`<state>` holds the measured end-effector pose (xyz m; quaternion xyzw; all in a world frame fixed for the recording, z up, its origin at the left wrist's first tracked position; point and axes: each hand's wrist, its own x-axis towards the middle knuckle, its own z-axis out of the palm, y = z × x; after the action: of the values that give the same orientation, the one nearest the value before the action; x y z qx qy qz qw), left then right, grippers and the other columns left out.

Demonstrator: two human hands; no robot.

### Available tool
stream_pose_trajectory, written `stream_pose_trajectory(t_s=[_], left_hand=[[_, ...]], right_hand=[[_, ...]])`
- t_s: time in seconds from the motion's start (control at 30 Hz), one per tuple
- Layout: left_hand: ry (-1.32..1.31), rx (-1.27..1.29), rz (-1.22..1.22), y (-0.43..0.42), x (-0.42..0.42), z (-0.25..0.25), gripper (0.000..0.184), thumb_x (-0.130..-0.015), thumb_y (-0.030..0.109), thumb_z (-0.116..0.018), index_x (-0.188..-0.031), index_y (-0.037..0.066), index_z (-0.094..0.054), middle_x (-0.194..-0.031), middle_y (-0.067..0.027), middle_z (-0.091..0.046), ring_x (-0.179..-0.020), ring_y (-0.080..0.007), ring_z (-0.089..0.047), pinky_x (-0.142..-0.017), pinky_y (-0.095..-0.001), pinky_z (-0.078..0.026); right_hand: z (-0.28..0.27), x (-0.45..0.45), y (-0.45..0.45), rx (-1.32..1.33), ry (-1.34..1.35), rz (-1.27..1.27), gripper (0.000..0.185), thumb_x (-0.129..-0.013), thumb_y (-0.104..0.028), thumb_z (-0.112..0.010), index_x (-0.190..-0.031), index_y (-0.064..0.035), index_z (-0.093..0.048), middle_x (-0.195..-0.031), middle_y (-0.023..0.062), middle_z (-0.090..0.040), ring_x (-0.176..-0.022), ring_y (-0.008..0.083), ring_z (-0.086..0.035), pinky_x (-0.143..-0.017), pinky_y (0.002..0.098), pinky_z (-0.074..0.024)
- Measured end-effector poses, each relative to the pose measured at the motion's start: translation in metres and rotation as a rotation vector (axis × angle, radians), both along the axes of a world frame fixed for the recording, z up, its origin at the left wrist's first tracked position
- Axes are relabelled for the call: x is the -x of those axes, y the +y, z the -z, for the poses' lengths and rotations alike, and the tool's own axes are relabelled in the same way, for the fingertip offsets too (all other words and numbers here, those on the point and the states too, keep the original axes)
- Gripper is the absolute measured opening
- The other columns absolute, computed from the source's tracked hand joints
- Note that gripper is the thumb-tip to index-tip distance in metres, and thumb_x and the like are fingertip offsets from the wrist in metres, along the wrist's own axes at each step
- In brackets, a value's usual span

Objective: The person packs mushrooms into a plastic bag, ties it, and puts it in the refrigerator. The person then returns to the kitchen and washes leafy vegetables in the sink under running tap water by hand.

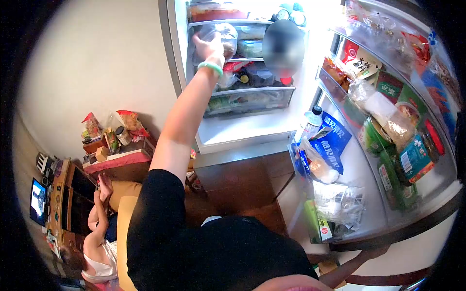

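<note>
My left hand (209, 50), a green bangle (210, 67) at its wrist, reaches into the lit, open refrigerator (242, 138). It is closed on a clear plastic bag (227, 36) at the upper shelves; the bag's contents are hard to make out. Below the bag, a lower drawer (250, 99) holds wrapped food. My right hand (374, 253) is at the bottom edge of the open refrigerator door (359, 203), at lower right. Its fingers are mostly hidden, so their grip cannot be told.
Door racks hold food packets, a clear bottle (312, 121) and a white plastic bag (337, 201). Left of me, a person (99, 247) sits on a yellow sofa (127, 220). Snack bags (132, 122) and jars stand on a cloth-covered table (119, 165). A lit screen (38, 201) stands far left.
</note>
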<state>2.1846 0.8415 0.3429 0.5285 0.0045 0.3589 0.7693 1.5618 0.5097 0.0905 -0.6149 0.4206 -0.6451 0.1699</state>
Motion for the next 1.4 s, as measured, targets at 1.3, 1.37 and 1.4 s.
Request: stream_pose_trajectory(t_s=[1.3, 1.37, 1.4], left_hand=[[-1.114, -0.638, 0.337, 0.106, 0.354, 0.18, 0.048, -0.075, 0.064, -0.05, -0.087, 0.02, -0.067, -0.082, 0.0008, -0.051, -0.077, -0.0168, -0.044, -0.078, -0.0382, -0.031], [-0.948, -0.842, 0.363, 0.122, 0.348, 0.184, 0.053, -0.072, 0.06, -0.055, -0.097, 0.014, -0.064, -0.085, -0.0025, -0.047, -0.084, -0.0179, -0.041, -0.085, -0.0398, -0.026], [-0.856, -0.926, 0.325, 0.127, 0.346, 0.185, 0.055, -0.07, 0.058, -0.06, -0.098, 0.012, -0.062, -0.085, -0.0036, -0.047, -0.084, -0.0188, -0.041, -0.085, -0.04, -0.027]], right_hand=[[-0.029, -0.068, 0.217, -0.188, -0.03, -0.943, 0.027, -0.091, -0.02, -0.045, -0.102, 0.001, -0.058, -0.088, 0.0132, -0.061, -0.069, 0.0165, -0.056, -0.063, 0.0256, -0.0475], [-0.038, -0.085, 0.231, -0.206, 0.059, -0.93, 0.027, -0.091, -0.02, -0.044, -0.1, 0.0009, -0.059, -0.086, 0.0121, -0.061, -0.067, 0.0145, -0.056, -0.061, 0.0238, -0.0469], [-0.041, -0.091, 0.238, -0.206, 0.111, -0.909, 0.027, -0.091, -0.02, -0.044, -0.098, 0.0009, -0.06, -0.084, 0.0112, -0.062, -0.066, 0.0132, -0.056, -0.06, 0.0226, -0.0462]])
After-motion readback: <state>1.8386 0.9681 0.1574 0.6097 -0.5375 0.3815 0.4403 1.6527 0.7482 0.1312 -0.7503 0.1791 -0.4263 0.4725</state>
